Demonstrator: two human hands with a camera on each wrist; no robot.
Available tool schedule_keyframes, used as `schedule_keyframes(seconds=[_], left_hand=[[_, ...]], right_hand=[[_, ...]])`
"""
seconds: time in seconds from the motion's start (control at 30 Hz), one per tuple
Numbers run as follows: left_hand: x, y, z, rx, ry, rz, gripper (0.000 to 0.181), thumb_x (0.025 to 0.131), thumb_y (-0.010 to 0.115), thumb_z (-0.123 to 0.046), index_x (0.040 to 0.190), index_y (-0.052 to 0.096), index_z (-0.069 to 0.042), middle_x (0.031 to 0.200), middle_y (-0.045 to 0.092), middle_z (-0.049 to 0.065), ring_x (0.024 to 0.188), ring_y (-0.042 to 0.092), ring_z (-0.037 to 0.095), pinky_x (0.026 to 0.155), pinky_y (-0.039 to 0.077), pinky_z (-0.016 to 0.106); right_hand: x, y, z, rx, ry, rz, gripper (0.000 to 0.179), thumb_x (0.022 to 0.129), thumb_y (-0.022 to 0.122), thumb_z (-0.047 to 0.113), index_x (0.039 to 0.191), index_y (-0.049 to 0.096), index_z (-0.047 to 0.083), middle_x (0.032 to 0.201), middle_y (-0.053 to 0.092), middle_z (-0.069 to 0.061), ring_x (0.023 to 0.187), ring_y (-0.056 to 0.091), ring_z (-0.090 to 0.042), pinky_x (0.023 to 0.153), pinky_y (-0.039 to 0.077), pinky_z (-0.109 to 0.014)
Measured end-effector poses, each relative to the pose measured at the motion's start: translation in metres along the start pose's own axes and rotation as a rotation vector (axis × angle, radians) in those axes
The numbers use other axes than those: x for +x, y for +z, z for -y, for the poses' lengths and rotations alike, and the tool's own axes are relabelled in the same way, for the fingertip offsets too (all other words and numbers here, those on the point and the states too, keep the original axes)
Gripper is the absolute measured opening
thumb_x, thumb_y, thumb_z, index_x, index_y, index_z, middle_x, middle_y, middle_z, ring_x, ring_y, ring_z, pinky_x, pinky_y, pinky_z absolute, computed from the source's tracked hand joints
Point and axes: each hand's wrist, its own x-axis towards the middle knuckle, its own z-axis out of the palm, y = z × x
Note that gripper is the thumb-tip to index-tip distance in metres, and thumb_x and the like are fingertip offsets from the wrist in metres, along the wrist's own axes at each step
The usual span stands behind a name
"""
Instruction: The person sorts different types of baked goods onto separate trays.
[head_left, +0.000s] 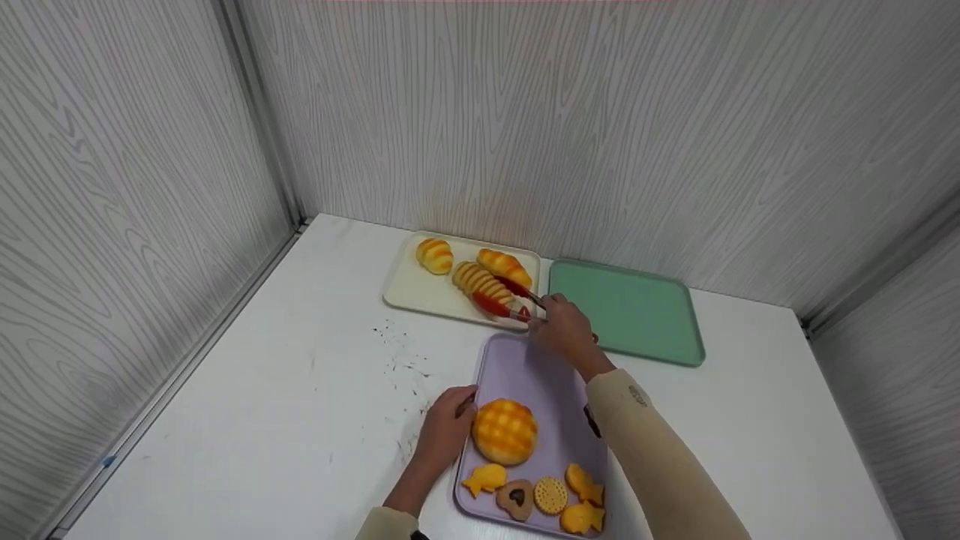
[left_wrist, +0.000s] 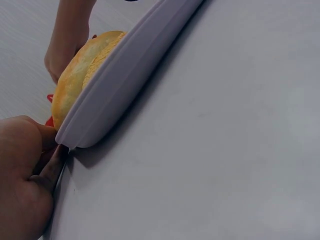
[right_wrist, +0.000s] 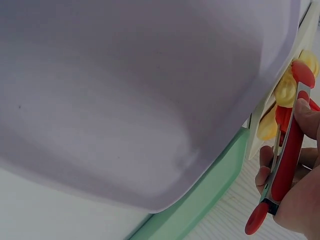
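Note:
My right hand (head_left: 562, 327) grips a pair of red-tipped tongs (right_wrist: 289, 162) over the cream tray (head_left: 411, 291). The tongs' two red tips lie on either side of a long striped bread roll (head_left: 475, 279) on that tray. At the left edge of the lilac tray (head_left: 536, 375), my left hand (head_left: 446, 426) pinches the rim between thumb and fingers, as the left wrist view shows. Close beside those fingers sits a round bun with a checkered top (head_left: 505, 432), on the lilac tray.
Two more bread rolls, one small (head_left: 435, 256) and one longer (head_left: 505, 265), lie on the cream tray. A green tray (head_left: 637, 311) stands to its right by the back wall. Fish-shaped pieces, a heart-shaped cookie (head_left: 515, 499) and a round cracker (head_left: 550, 496) occupy the lilac tray's near end.

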Motion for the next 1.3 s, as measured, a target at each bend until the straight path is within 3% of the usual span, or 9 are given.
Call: schedule_keyframes(seconds=[0.4,0.67,0.93,1.1,1.3], left_hand=[[0.0,0.002,0.0,-0.034,-0.014,0.013,0.035,0.102,0.057,-0.015,0.134,0.064,-0.005,0.131,0.064,0.01,0.119,0.062,0.024,0.103,0.051,0.045],[0.0,0.002,-0.001,-0.03,-0.01,0.02,0.035,0.102,0.057,-0.015,0.134,0.064,-0.006,0.132,0.064,0.009,0.118,0.062,0.023,0.102,0.051,0.045],[0.002,0.001,0.0,-0.029,-0.025,0.007,0.035,0.102,0.057,-0.015,0.135,0.064,-0.006,0.132,0.064,0.01,0.119,0.063,0.024,0.102,0.052,0.045],[0.002,0.002,0.001,-0.034,-0.024,0.013,0.035,0.102,0.057,-0.015,0.135,0.064,-0.005,0.132,0.064,0.01,0.12,0.063,0.024,0.102,0.052,0.045],[0.002,0.001,0.0,-0.062,-0.025,0.019,0.036,0.102,0.057,-0.014,0.135,0.063,-0.004,0.133,0.064,0.011,0.121,0.063,0.025,0.103,0.051,0.045]], right_hand=[[0.0,0.001,0.0,-0.025,0.033,0.041,0.067,0.098,0.066,0.037,0.147,0.045,-0.003,0.147,0.047,-0.023,0.129,0.053,-0.04,0.109,0.045,-0.053],[-0.022,-0.005,-0.006,0.049,0.012,-0.014,0.068,0.093,0.072,0.037,0.142,0.05,-0.005,0.139,0.053,-0.022,0.121,0.058,-0.039,0.104,0.049,-0.053],[-0.075,-0.025,-0.015,0.193,0.026,-0.031,0.068,0.09,0.076,0.034,0.144,0.051,0.002,0.141,0.053,-0.018,0.12,0.058,-0.037,0.103,0.05,-0.053],[-0.123,-0.032,-0.022,0.243,0.063,-0.035,0.066,0.089,0.077,0.033,0.145,0.052,0.009,0.137,0.054,-0.012,0.104,0.058,-0.03,0.086,0.053,-0.043],[-0.179,-0.029,-0.029,0.307,0.114,-0.035,0.063,0.089,0.078,0.029,0.145,0.054,0.012,0.134,0.055,-0.006,0.101,0.053,-0.025,0.078,0.048,-0.034]])
